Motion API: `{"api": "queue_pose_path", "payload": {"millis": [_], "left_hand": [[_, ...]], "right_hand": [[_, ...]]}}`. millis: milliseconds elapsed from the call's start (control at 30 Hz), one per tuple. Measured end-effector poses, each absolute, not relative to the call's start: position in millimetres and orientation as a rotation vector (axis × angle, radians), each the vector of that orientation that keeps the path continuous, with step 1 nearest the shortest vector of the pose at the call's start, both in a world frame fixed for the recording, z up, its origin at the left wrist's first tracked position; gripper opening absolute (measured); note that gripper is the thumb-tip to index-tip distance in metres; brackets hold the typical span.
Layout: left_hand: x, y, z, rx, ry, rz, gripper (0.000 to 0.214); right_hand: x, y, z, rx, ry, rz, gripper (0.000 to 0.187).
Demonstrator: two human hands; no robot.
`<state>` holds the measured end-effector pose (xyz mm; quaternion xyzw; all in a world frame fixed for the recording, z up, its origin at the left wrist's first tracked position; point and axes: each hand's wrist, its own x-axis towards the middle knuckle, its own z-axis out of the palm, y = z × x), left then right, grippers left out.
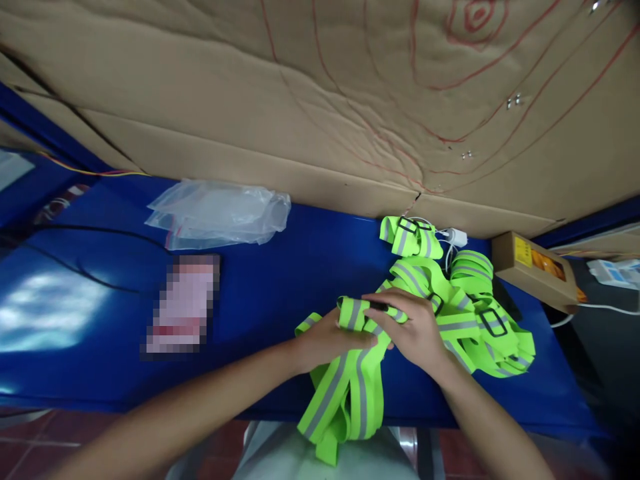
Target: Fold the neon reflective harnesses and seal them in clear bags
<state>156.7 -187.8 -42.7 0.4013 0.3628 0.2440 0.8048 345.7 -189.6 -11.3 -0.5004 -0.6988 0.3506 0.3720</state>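
Note:
Both hands are at a neon-yellow reflective strap [367,373] with grey stripes, whose loops hang over the table's front edge. My left hand [327,343] is closed round the folded strap from the left. On the right, my right hand [410,323] pinches the strap near a black buckle [379,306]; its fingertips are partly hidden. Just beyond it lies a tangled pile of similar straps [463,327] with black buckles. A rolled strap [471,272] and a small folded bundle of strap [411,237] sit behind the pile.
Clear plastic bags [220,210] lie at the back of the blue table [260,287]. A pixelated flat object [185,303] is at left, near black cables. A white plug [455,237] and an open cardboard box [535,267] stand at back right. Cardboard [250,107] walls the rear.

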Motion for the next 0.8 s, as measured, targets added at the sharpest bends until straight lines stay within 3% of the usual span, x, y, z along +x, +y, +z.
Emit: {"api": "queue_pose_path", "payload": {"millis": [167,400,600,800], "left_hand": [[161.8,-190.5,-42.7,0.678,0.538,0.421,0.046],[156.4,-193.2,-52.9,0.982,0.624,0.475,0.036],[150.9,-187.8,-52.1,1.180,0.527,0.508,0.029],[150.1,-184.6,-50.2,1.200,0.533,0.568,0.028]], "right_hand": [[345.9,-183.7,-8.8,-1.459,-1.480,1.097,0.026],[348.2,-179.7,-9.3,-1.468,-1.307,1.383,0.024],[351.0,-182.0,-9.3,-1.314,-1.840,0.832,0.022],[357.8,-189.4,-1.0,-1.342,-2.082,0.958,0.038]]}}
